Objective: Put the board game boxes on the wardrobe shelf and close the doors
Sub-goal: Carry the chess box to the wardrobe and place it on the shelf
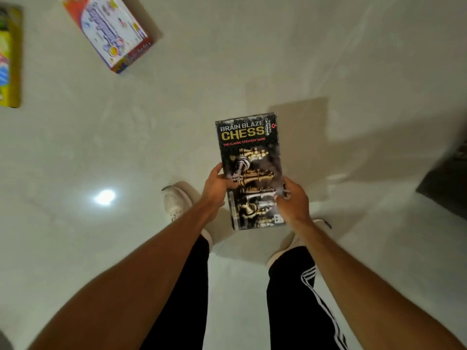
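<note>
Two hands grip chess box (250,157) | left hand (217,185), right hand (293,200) on sides

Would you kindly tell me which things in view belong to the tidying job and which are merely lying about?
Belongs to the job:
- black Brain Blaze Chess box, held by left hand and right hand
- white-and-red game box on the floor
- yellow game box at the left edge

Just lying about:
- dark mat, right edge
</note>
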Available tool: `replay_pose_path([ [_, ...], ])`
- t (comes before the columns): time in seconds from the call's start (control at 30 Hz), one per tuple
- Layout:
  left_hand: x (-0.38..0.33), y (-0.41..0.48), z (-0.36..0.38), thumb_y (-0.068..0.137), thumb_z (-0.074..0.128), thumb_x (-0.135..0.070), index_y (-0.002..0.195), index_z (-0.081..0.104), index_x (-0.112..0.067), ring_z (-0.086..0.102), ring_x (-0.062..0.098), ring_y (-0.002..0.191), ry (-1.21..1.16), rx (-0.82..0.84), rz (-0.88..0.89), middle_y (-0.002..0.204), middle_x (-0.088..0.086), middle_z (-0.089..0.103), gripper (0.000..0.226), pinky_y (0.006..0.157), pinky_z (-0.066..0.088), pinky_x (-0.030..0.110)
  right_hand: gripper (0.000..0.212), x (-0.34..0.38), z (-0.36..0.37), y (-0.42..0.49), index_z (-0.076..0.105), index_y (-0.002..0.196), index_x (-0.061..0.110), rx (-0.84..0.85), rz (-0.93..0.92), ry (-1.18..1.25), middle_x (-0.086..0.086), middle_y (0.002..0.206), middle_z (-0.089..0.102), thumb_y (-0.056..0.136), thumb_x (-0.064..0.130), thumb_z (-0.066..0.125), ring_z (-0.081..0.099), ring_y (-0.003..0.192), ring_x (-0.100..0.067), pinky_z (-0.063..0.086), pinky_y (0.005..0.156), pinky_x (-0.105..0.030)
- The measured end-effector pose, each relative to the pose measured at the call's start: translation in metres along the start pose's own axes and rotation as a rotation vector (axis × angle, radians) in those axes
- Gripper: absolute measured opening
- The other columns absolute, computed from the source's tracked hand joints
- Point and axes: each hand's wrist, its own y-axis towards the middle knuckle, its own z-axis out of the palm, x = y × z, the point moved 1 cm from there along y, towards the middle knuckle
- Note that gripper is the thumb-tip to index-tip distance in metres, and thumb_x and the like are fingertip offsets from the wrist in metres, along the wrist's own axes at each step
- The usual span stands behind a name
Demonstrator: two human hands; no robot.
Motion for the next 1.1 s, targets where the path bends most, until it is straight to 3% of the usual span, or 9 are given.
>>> replay_pose_path([
  [0.1,-0.046,-0.081,-0.037,0.082,0.056,0.007,0.146,0.033,-0.026,0.056,0.005,0.092,-0.002,-0.004,0.103,0.115,-0.003,0.057,0.076,0.066,0.041,0.028,0.044,0.065,-0.019,-0.068,0.060,0.124,0.027,-0.014,-0.056,-0.035,0.000,0.115,0.065,0.084,0.011,0.060,0.062,0.105,-0.018,0.053,0.092,-0.034],
  [0.2,-0.095,-0.180,-0.082,0.078,0.057,0.010,0.145,0.036,-0.028,0.059,0.018,0.104,-0.031,0.002,0.191,0.127,0.006,0.054,0.080,0.075,0.049,0.032,0.047,0.151,-0.044,-0.151,0.056,0.133,0.020,-0.041,-0.139,-0.046,0.002,0.108,0.059,0.087,0.013,0.063,0.060,0.103,-0.018,0.047,0.086,-0.023],
  [0.33,-0.157,-0.311,-0.153,0.079,0.055,0.013,0.141,0.039,-0.031,0.062,0.021,0.103,-0.057,0.078,0.296,0.117,0.001,0.055,0.078,0.072,0.051,0.032,0.047,0.275,-0.077,-0.265,0.054,0.134,0.020,-0.078,-0.261,-0.055,0.001,0.106,0.058,0.089,0.012,0.064,0.061,0.092,-0.015,0.045,0.071,-0.005],
  [0.5,-0.217,-0.424,-0.235,0.078,0.059,0.011,0.141,0.039,-0.037,0.060,0.024,0.111,-0.019,0.084,0.412,0.123,0.007,0.056,0.082,0.077,0.059,0.043,0.050,0.397,-0.094,-0.364,0.051,0.136,0.023,-0.039,-0.408,-0.098,0.001,0.106,0.060,0.089,0.017,0.066,0.063,0.090,-0.011,0.050,0.077,-0.017],
  [0.6,-0.253,-0.469,-0.271,0.078,0.059,0.015,0.144,0.036,-0.035,0.062,0.024,0.107,-0.005,0.057,0.477,0.122,0.008,0.056,0.087,0.066,0.060,0.034,0.050,0.461,-0.096,-0.390,0.049,0.138,0.020,-0.012,-0.490,-0.106,-0.001,0.107,0.060,0.090,0.021,0.065,0.062,0.091,-0.006,0.052,0.078,-0.019],
  [0.67,-0.276,-0.491,-0.294,0.078,0.060,0.016,0.146,0.033,-0.035,0.062,0.026,0.106,-0.011,0.059,0.515,0.119,0.007,0.056,0.089,0.061,0.058,0.029,0.051,0.503,-0.095,-0.398,0.049,0.138,0.018,-0.024,-0.537,-0.110,-0.003,0.106,0.060,0.089,0.020,0.066,0.062,0.088,-0.006,0.054,0.078,-0.022],
  [0.77,-0.309,-0.500,-0.314,0.078,0.064,0.012,0.146,0.032,-0.036,0.063,0.025,0.104,-0.031,0.049,0.570,0.119,0.007,0.056,0.089,0.061,0.058,0.030,0.051,0.553,-0.094,-0.390,0.051,0.137,0.018,-0.033,-0.586,-0.125,-0.003,0.110,0.058,0.088,0.016,0.067,0.061,0.086,-0.005,0.049,0.072,-0.009],
  [0.9,-0.360,-0.491,-0.333,0.077,0.069,0.011,0.147,0.032,-0.034,0.066,0.025,0.096,-0.088,0.024,0.616,0.117,0.008,0.057,0.090,0.060,0.058,0.032,0.048,0.614,-0.096,-0.355,0.052,0.135,0.016,-0.022,-0.627,-0.145,0.002,0.116,0.056,0.089,0.015,0.065,0.057,0.090,-0.002,0.045,0.069,0.000],
  [1.1,-0.474,-0.455,-0.351,0.077,0.069,0.010,0.145,0.033,-0.034,0.065,0.025,0.095,-0.157,-0.036,0.634,0.114,0.009,0.057,0.089,0.061,0.058,0.033,0.049,0.727,-0.104,-0.266,0.056,0.132,0.015,0.015,-0.677,-0.198,-0.002,0.121,0.062,0.086,0.015,0.069,0.062,0.092,-0.008,0.046,0.070,-0.001],
])
